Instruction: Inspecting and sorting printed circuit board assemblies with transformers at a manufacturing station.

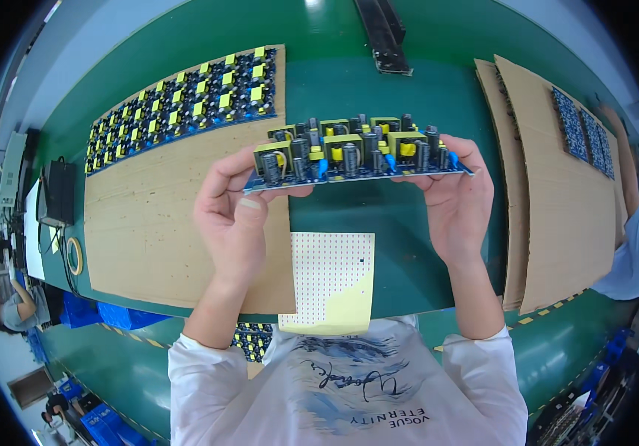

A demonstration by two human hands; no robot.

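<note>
A blue circuit board panel [349,177] is held up level above the green table, between my two hands. Yellow-wrapped transformers, black capacitors and small blue parts stand on its upper side. My left hand [234,212] grips the panel's left end, thumb at the near edge and fingers underneath. At the right end my right hand [459,197] has its fingers beneath the board and wrapped round the edge. Below the panel, a pale yellow sheet [332,279] with rows of small marks lies at the table's near edge.
Several similar board panels [185,108] lie in rows on a cardboard sheet [178,238] at the left. Stacked cardboard [557,215] at the right carries more boards [583,134], with another person's arm [628,163] beside it. A black bar [385,37] lies at the back; a tape roll [74,256] sits far left.
</note>
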